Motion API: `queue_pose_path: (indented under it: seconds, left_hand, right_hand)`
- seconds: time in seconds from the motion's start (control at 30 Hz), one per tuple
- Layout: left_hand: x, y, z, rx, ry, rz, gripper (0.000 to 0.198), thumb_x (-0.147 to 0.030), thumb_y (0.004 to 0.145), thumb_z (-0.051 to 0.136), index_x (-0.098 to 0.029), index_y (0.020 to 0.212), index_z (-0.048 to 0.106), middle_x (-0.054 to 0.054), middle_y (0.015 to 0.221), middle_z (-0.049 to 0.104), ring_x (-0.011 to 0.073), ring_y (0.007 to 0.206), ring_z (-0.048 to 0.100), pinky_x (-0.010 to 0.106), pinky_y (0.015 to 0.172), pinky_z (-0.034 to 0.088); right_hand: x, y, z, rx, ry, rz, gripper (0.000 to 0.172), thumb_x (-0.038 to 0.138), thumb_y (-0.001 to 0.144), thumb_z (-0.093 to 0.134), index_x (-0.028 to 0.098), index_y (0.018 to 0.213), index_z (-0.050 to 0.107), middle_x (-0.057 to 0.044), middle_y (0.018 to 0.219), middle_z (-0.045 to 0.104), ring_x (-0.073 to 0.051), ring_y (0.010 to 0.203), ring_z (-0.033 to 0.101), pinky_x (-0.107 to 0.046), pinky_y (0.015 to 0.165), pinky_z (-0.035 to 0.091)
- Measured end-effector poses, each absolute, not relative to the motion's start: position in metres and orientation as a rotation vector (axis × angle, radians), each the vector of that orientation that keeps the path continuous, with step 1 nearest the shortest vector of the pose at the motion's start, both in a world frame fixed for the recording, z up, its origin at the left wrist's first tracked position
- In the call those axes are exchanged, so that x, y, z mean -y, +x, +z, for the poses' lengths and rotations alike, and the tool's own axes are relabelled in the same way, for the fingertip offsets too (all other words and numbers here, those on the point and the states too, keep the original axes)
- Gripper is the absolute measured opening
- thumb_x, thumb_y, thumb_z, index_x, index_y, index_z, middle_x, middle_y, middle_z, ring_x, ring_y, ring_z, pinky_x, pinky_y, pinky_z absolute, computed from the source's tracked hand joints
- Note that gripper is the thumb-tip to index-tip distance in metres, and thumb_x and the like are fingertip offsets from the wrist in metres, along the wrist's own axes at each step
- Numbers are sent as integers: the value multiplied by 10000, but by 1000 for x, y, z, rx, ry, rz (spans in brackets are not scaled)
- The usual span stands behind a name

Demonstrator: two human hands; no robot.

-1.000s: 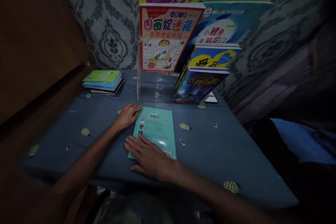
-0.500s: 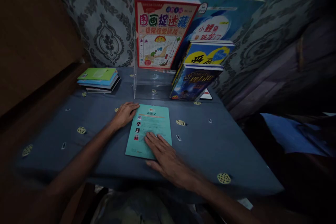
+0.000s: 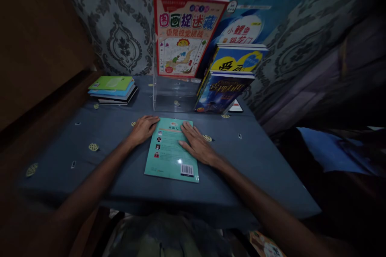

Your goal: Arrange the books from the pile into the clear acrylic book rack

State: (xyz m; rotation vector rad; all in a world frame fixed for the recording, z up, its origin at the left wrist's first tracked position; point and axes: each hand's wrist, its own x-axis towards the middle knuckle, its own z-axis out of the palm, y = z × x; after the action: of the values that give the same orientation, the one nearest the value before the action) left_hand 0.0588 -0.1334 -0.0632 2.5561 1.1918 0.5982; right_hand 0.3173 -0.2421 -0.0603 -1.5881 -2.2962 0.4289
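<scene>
A thin teal book (image 3: 169, 164) lies flat on the cloth-covered table, with small portraits, text and a barcode on the side facing up. My left hand (image 3: 144, 129) rests at its upper left edge, fingertips touching the corner; the fingers are stretched and hold nothing. On the book's upper right part lies my right hand (image 3: 196, 143), palm down and fingers extended, covering some of the print. The barcode at the lower right corner is in plain view.
Behind the book, a clear acrylic rack (image 3: 175, 104) holds a red picture book (image 3: 183, 36), a dark blue book (image 3: 224, 92) and several others. A small stack of books (image 3: 111, 88) lies at the back left. Part of a phone-like object (image 3: 236, 106) shows behind the rack.
My right hand has slid up the book from its lower right part to its upper right edge, uncovering the barcode. My left hand and the book have hardly moved.
</scene>
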Motion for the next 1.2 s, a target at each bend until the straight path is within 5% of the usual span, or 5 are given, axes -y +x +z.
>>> queue_pose_path:
  seconds: [0.37, 0.63, 0.87, 1.2]
  left_hand:
    - [132, 61, -64, -1146, 2600, 601, 363, -224, 947, 475, -173, 1257, 656, 72, 1347, 645, 259, 1260, 557, 438, 1090, 406]
    - [129, 64, -68, -1108, 2665, 609, 409, -205, 940, 439, -160, 1312, 600, 93, 1367, 620, 263, 1265, 540, 447, 1092, 403]
    - [133, 68, -56, -1122, 2744, 552, 392, -199, 925, 446, -122, 1276, 603, 129, 1189, 664, 264, 1104, 596, 440, 1058, 418]
    - [172, 58, -40, -1368, 2576, 369, 359, -462, 933, 468, -187, 1083, 643, 102, 934, 690, 280, 879, 650, 355, 766, 475]
  right_hand:
    - [365, 295, -64, 2414, -1498, 257, 816, 464, 999, 462, 171, 1593, -16, -165, 1626, 241, -288, 1516, 171, -591, 1208, 226]
    - [361, 208, -43, 2567, -1222, 448, 633, 382, 987, 523, 114, 1525, 324, -159, 1585, 349, -247, 1509, 221, -548, 1247, 115]
    - [341, 176, -37, 2628, -1174, 494, 564, 366, 1002, 495, 78, 1478, 402, -167, 1566, 386, -241, 1510, 213, -504, 1254, 98]
    - [398, 229, -69, 2437, -1339, 90, 618, 36, 903, 449, 137, 1507, 368, -179, 1569, 364, -276, 1499, 239, -559, 1172, 345]
